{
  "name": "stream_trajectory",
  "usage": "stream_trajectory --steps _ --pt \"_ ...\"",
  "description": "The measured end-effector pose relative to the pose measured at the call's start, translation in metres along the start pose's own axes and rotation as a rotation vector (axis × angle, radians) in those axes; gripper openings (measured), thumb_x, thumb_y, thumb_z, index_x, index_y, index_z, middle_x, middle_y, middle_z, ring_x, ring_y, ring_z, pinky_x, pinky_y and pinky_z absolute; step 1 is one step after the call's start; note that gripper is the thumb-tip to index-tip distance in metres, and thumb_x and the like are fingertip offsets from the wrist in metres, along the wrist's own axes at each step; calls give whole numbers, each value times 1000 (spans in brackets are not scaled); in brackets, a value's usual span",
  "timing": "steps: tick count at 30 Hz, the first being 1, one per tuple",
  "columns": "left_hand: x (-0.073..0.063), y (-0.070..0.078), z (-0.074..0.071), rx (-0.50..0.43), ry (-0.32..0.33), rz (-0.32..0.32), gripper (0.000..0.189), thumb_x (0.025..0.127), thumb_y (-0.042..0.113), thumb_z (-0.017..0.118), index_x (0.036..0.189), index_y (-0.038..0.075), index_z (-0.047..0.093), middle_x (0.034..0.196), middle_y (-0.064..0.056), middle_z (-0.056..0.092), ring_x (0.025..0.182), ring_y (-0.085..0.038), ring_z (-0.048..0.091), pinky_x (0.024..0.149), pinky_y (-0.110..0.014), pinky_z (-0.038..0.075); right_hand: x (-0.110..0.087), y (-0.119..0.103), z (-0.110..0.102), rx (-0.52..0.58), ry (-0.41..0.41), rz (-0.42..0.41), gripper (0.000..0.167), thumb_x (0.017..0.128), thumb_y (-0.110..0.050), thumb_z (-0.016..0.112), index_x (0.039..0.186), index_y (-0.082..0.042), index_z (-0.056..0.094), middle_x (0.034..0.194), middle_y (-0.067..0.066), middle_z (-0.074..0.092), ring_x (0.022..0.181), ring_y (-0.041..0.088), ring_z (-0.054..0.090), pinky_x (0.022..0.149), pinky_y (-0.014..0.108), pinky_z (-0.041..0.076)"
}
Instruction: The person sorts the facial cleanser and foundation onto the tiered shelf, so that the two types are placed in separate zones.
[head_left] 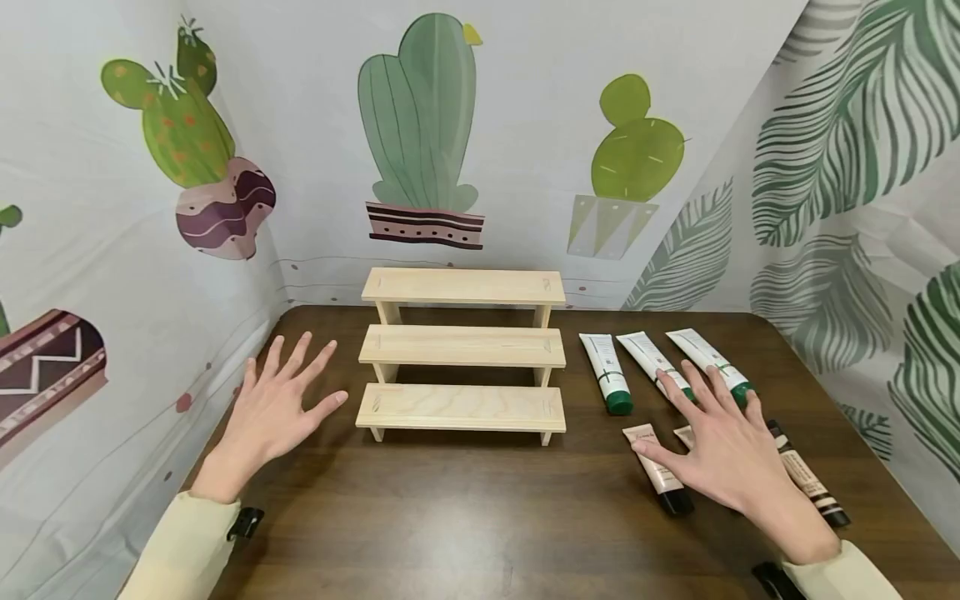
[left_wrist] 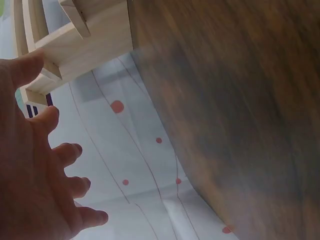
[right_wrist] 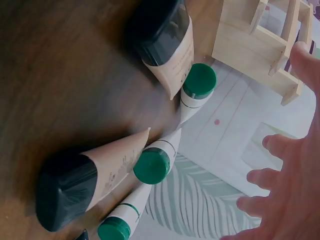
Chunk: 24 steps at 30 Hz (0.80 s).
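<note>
My left hand (head_left: 273, 408) hovers with spread fingers over the table's left side, beside a three-step wooden display stand (head_left: 461, 343). Over the tubes on the right, my right hand (head_left: 731, 446) is spread flat and holds nothing. Beyond it lie three white tubes with green caps: a left one (head_left: 602, 362), a middle one (head_left: 645, 354) and a right one (head_left: 701, 348). Nearer, a beige tube (head_left: 658, 467) with a black cap lies by my right thumb. A second beige tube (right_wrist: 117, 162) is mostly hidden under that hand in the head view. To its right lies a brown-and-black striped tube (head_left: 806, 479).
The dark wooden table (head_left: 450, 517) has rounded back corners. Behind and beside it hangs a white cloth (head_left: 315, 167) printed with cacti and leaves. The stand is near the table's back edge, with the tubes to its right.
</note>
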<state>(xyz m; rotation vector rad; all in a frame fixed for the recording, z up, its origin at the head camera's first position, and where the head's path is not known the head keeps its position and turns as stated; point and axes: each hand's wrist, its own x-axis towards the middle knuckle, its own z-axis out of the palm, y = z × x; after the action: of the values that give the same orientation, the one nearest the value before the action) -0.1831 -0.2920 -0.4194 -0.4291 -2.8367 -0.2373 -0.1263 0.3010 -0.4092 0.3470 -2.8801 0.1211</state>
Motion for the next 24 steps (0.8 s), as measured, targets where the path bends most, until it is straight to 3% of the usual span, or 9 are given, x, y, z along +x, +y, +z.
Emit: stream_trajectory --steps 11,18,24 --pt "0 21 3 -81 -1 26 94 96 67 65 170 33 19 173 -16 23 156 -50 13 116 -82 18 -9 0 -2 19 -66 -4 107 86 -81 65 167 -19 34 157 29 45 141 51 42 101 79 42" --pt "2 33 4 -237 -52 0 105 89 66 75 171 33 17 172 -14 25 156 -47 20 120 -74 22 -17 2 5 79 -116 -55 96 85 -60 82 159 -9 48 136 26 64 120 48 60 85 70 52" --pt "3 38 10 -395 -31 11 111 83 52 89 170 32 23 169 -10 33 147 -43 42 114 -67 40 -20 6 11 198 -176 -31 82 84 -43 89 149 -2 58 131 27 65 113 47 65 66 56 59"
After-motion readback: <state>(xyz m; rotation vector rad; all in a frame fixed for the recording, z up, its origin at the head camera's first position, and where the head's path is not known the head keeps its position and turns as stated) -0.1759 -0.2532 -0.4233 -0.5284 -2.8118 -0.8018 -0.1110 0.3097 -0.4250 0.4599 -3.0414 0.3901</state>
